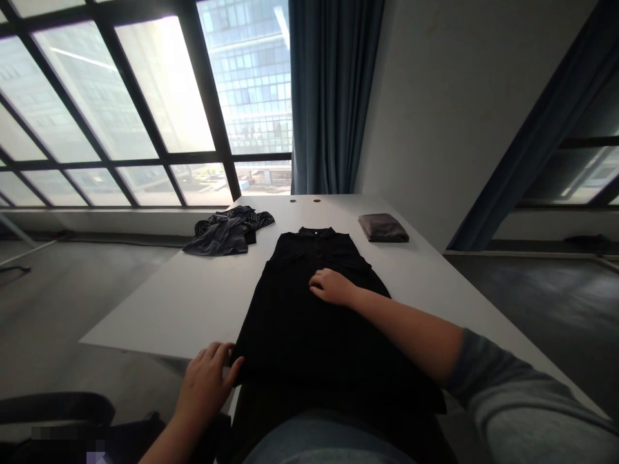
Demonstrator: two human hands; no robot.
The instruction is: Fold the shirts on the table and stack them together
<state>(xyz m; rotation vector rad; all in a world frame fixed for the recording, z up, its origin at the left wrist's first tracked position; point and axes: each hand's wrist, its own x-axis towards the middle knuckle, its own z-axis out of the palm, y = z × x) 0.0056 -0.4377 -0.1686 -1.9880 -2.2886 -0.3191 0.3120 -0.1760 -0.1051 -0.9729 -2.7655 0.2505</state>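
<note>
A black collared shirt [309,328] lies spread on the white table [169,309], its collar toward the far end and its hem at the near edge. My left hand [207,377] is at the shirt's lower left corner, thumb and fingers closed on the fabric edge. Over the middle of the shirt, below the buttons, rests my right hand [333,287], palm down with its fingers slightly curled and nothing visibly gripped. The sleeves seem to lie folded in on the shirt's front.
A rumpled pile of grey and patterned clothes [225,231] sits at the table's far left. A folded brown-grey cloth [383,227] lies at the far right. Two round holes are near the far edge. A black chair [58,407] stands at the lower left.
</note>
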